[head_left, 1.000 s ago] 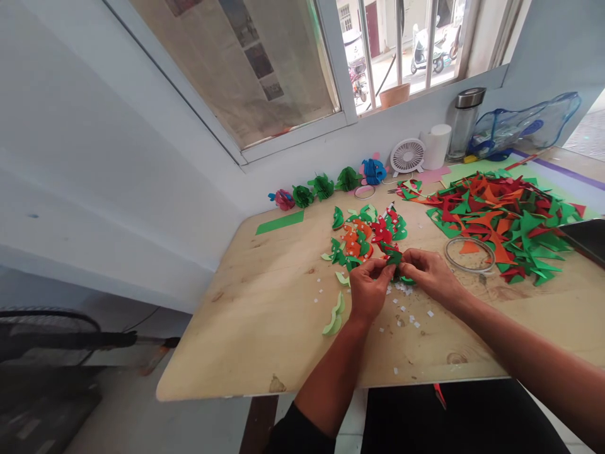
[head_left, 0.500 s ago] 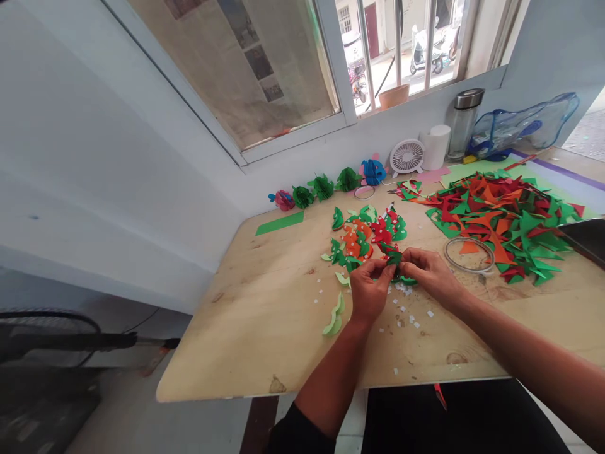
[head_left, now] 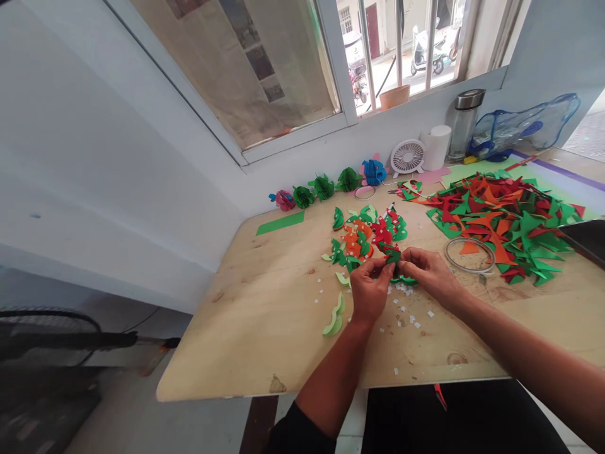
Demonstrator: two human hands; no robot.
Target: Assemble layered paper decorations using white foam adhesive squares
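Observation:
Over the table, my left hand (head_left: 370, 284) and my right hand (head_left: 432, 272) meet, both closed in a pinch. Between their fingertips is a small dark green folded paper piece (head_left: 393, 257). Just beyond lie folded paper pieces in orange (head_left: 352, 241), red (head_left: 380, 232) and green (head_left: 337, 252), many bearing small white squares. Another green paper piece (head_left: 407, 280) sits under my fingers, partly hidden. Loose white squares (head_left: 413, 320) are scattered below my hands. A pale green wavy paper piece (head_left: 334, 316) rests left of my left wrist.
A large heap of red, orange and green paper scraps (head_left: 505, 214) covers the right side, with a roll of tape (head_left: 469, 255) at its near edge. Paper flowers (head_left: 324, 186), a small white fan (head_left: 407, 156) and a glass bottle (head_left: 464, 126) line the wall. A dark flat object (head_left: 586, 238) lies at far right.
Almost nothing differs. My fingers have shifted very slightly around the green paper piece, which both hands still hold in the same place.

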